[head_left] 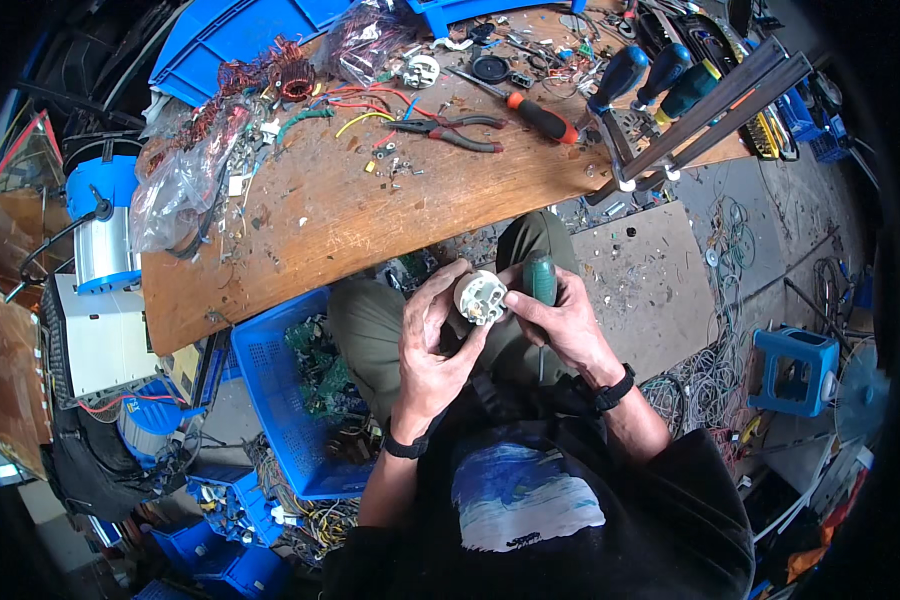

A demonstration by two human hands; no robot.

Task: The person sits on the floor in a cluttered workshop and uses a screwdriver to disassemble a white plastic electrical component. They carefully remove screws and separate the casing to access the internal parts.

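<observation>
Above my lap, my left hand (432,335) grips a round off-white plastic part (481,298) with openings and small metal bits inside; its exact kind is unclear. My right hand (568,322) is closed around the green handle of a screwdriver (540,280), whose shaft points down toward my body. The right thumb and fingertips reach to the edge of the white part. On the bench lie pliers (448,130) with dark red handles, and an orange and black screwdriver (542,117).
The wooden bench (300,215) carries wire scraps, copper coils (292,80) and a plastic bag (185,195). Metal clamp bars (715,110) rise at its right end. A blue crate (290,400) of circuit boards stands left of my legs. Tangled cables (685,400) cover floor at right.
</observation>
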